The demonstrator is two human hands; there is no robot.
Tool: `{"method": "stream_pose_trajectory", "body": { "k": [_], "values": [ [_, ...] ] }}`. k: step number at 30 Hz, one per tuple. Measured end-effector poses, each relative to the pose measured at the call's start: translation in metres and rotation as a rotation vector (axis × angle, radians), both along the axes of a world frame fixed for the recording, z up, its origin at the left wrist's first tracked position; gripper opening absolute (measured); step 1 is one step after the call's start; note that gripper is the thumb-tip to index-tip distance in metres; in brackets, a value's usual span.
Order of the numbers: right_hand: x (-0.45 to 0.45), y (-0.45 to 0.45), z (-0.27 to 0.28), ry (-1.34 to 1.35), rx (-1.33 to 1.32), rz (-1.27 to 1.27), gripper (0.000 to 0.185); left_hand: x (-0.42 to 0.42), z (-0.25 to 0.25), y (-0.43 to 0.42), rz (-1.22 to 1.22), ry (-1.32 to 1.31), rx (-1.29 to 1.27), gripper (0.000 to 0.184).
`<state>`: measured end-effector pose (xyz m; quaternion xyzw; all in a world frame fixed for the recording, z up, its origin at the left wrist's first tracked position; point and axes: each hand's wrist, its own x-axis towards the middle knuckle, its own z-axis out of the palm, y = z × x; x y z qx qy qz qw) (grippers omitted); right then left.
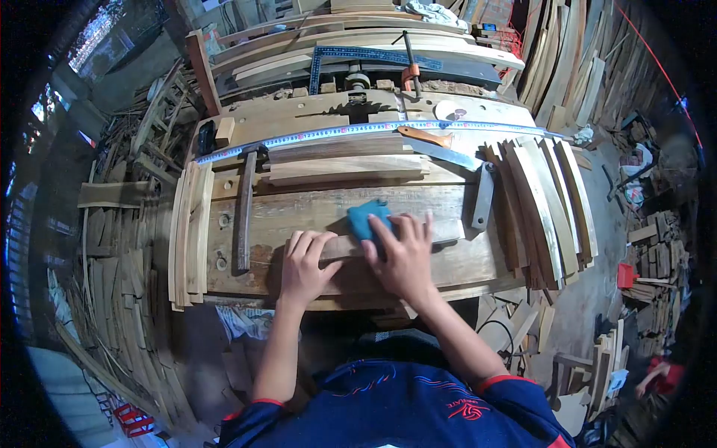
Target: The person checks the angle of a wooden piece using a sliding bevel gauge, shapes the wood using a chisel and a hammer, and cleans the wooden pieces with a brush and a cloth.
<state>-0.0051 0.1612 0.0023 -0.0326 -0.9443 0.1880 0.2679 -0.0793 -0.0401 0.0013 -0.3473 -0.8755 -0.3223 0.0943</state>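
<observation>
A short wooden strip point(448, 233) lies crosswise on the workbench point(299, 205) in front of me. My left hand point(305, 263) is closed on the strip's left end, with the thumb on the near side. My right hand point(405, 257) presses a blue-green cloth or pad point(367, 216) against the strip, its index finger and thumb on the cloth and the other fingers stretched over the wood. Just beyond, two stacked wooden pieces point(347, 167) lie parallel to the strip. The strip's underside is hidden.
Wooden strips are stacked on the bench's left point(190, 235) and right point(549, 213) ends. A hammer point(245, 213), a handsaw point(441, 151), a metal bar point(483, 196), a measuring tape point(358, 128), a blue square point(373, 54) and a clamp point(411, 71) surround the work area. Part of a person point(661, 377) shows at lower right.
</observation>
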Motion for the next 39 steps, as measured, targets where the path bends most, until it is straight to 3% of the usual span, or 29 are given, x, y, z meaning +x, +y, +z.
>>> {"method": "stream_pose_trajectory", "body": {
  "k": [7, 14, 19, 23, 29, 33, 39],
  "values": [
    [0.01, 0.028, -0.001, -0.014, 0.031, -0.139, 0.043, -0.001, -0.002, 0.002, -0.003, -0.031, 0.011, 0.052],
    [-0.007, -0.028, 0.002, 0.015, -0.028, 0.053, 0.046, -0.003, -0.015, -0.002, 0.034, 0.035, 0.031, 0.048],
    [0.01, 0.033, 0.001, 0.011, 0.028, -0.095, 0.042, 0.001, 0.0, 0.001, 0.015, -0.039, 0.026, 0.051],
    [0.007, 0.028, -0.005, 0.006, 0.029, -0.134, 0.041, -0.001, 0.0, 0.002, 0.008, -0.036, 0.026, 0.052],
    [-0.015, -0.037, -0.005, 0.046, -0.043, 0.068, 0.045, -0.004, -0.013, -0.002, 0.031, 0.017, 0.067, 0.044],
    [-0.011, -0.016, -0.004, 0.03, -0.038, 0.104, 0.046, -0.002, -0.005, 0.0, 0.03, 0.025, 0.078, 0.045],
    [0.007, 0.033, -0.003, -0.009, 0.031, -0.108, 0.042, -0.003, -0.004, 0.003, 0.01, -0.046, 0.071, 0.053]
  ]
}}
